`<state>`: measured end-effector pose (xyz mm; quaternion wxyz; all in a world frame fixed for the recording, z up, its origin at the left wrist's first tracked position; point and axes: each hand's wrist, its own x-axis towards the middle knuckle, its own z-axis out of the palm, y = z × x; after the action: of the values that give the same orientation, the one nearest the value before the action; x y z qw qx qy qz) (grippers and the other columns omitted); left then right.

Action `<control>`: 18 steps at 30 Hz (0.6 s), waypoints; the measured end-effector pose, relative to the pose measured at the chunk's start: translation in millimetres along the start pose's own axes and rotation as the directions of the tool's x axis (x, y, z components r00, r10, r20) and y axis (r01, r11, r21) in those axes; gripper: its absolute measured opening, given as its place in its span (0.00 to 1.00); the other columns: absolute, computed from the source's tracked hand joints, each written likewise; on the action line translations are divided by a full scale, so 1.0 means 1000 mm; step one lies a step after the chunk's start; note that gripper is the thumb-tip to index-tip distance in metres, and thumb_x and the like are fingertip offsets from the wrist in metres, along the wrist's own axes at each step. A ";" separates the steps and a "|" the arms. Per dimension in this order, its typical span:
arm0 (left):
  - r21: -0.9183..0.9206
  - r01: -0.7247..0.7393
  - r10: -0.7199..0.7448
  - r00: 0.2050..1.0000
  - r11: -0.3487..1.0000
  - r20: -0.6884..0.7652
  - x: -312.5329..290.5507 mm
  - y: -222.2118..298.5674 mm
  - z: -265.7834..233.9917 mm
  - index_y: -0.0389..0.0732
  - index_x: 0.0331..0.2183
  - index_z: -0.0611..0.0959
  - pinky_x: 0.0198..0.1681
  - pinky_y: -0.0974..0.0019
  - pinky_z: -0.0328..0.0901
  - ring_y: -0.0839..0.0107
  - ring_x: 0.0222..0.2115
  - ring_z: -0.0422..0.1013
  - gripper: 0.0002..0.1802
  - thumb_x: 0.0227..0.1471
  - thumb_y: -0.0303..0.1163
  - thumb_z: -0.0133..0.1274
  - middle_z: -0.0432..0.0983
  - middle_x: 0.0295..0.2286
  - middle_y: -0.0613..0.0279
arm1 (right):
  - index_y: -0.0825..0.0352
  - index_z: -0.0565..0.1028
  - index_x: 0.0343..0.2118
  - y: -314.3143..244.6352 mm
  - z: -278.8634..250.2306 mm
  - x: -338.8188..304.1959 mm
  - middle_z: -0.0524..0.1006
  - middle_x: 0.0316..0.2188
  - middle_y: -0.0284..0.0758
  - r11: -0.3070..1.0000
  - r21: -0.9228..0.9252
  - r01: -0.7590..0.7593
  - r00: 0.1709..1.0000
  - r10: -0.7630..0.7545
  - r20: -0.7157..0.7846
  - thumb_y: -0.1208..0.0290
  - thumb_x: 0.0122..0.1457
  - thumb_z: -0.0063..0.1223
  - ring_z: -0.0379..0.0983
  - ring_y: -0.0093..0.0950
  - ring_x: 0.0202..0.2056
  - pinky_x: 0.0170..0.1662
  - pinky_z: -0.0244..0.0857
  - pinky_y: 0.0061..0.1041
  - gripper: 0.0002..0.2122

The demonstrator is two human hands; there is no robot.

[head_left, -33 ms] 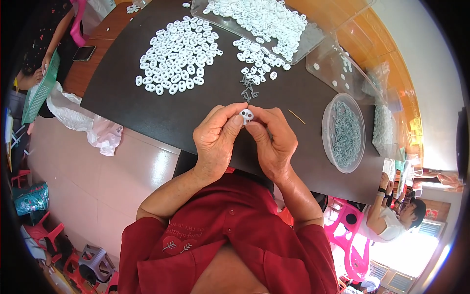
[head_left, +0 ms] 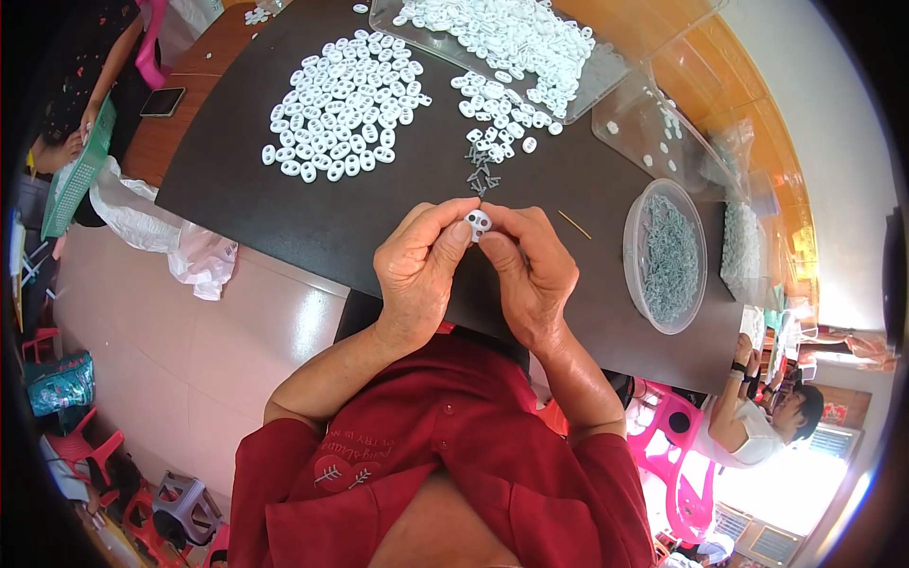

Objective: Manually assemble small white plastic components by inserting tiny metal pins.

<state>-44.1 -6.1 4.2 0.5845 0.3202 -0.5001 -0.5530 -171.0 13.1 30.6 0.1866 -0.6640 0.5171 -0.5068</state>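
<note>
Between my two hands, over the near part of the dark table (head_left: 312,227), is a small white plastic piece (head_left: 481,219) with dark round spots. My left hand (head_left: 417,275) pinches its left side with thumb and forefinger. From the other side my right hand (head_left: 533,275) grips it with thumb and fingertip. Fingers cover part of the piece. Just beyond my fingertips lies a small heap of dark grey pins or screws (head_left: 481,177), too small to make out. Behind it are loose white oval pieces (head_left: 516,118) with two holes each.
A large group of white ovals (head_left: 346,104) lies at the far left. At the back, a clear tray (head_left: 431,57) holds many more. To the right are a thin wooden stick (head_left: 575,225) and a round tub (head_left: 704,275) of grey small parts. Co-workers sit on both sides.
My right thumb and hand have shifted very slightly to the right against the white piece. Everything else looks the same.
</note>
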 end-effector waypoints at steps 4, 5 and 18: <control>0.042 -0.030 0.031 0.999 0.999 -0.012 -0.001 0.000 0.002 0.31 0.42 0.78 0.34 0.79 0.64 0.81 0.29 0.66 0.12 0.55 0.23 0.50 0.70 0.29 0.66 | 0.73 0.76 0.38 -0.005 -0.001 0.001 0.74 0.28 0.30 0.984 0.089 -0.153 0.988 0.153 0.007 0.80 0.56 0.52 0.67 0.16 0.29 0.34 0.61 0.15 0.07; 0.072 -0.054 0.055 0.998 0.996 -0.008 -0.001 -0.001 0.001 0.31 0.41 0.79 0.33 0.79 0.64 0.81 0.29 0.66 0.12 0.55 0.23 0.50 0.70 0.28 0.66 | 0.73 0.76 0.37 -0.006 -0.002 0.002 0.74 0.28 0.30 0.968 0.128 -0.217 0.976 0.216 0.021 0.80 0.56 0.51 0.67 0.16 0.30 0.34 0.61 0.14 0.07; 0.186 -0.122 0.132 0.990 0.975 -0.041 0.001 0.000 0.003 0.31 0.41 0.79 0.31 0.79 0.63 0.81 0.28 0.66 0.11 0.53 0.21 0.50 0.70 0.27 0.66 | 0.74 0.76 0.36 -0.012 0.006 0.004 0.75 0.27 0.29 0.826 0.323 -0.462 0.872 0.489 -0.004 0.79 0.56 0.51 0.67 0.14 0.29 0.33 0.61 0.13 0.07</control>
<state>-46.9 -6.2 5.7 0.5997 0.3544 -0.5527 -0.4574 -159.7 13.0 38.9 0.3867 -0.4540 0.5870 -0.5476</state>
